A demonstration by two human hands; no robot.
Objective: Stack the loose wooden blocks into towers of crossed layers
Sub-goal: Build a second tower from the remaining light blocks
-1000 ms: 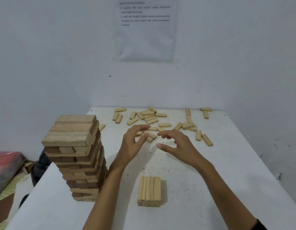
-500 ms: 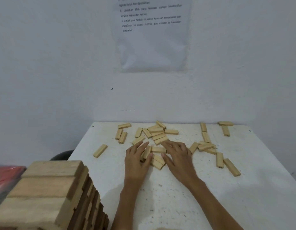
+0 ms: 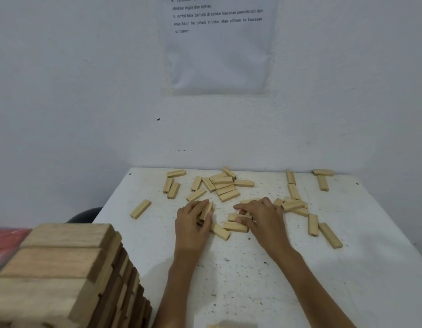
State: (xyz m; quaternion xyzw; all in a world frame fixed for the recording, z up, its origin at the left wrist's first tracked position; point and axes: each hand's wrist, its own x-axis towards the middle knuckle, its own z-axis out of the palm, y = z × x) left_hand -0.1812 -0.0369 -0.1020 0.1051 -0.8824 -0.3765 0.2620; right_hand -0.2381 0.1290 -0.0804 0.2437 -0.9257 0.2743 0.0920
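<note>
Tabletop: the white tabletop (image 3: 252, 285) is speckled with many small dark spots. It stands in a corner of the room, with its far edge against the wall.
Walls: the pale grey-white walls (image 3: 63, 91) meet on the right side. A white printed paper sheet (image 3: 219, 58) hangs on the far wall above the tabletop.
Loose blocks: the loose light wooden blocks (image 3: 225, 187) lie scattered flat on the far half of the tabletop. There is a dense cluster in the far middle and a second group to the right. One single block (image 3: 140, 209) lies apart on the left.
Left hand: the left hand (image 3: 193, 223) is low over the middle of the tabletop, and its fingers curl round one tilted light block (image 3: 207, 210).
Right hand: the right hand (image 3: 262, 218) is near the left one. Its fingers and thumb pinch another light block (image 3: 232, 216). Two more blocks lie between the hands.
Tower: the tall tower of crossed wooden layers (image 3: 63, 275) stands at the near left, blurred, with lighter and darker wood.
Beside the tabletop: a blurred red thing (image 3: 6, 242) and a dark rounded thing (image 3: 86, 213) show on the left. I cannot tell what they are.
</note>
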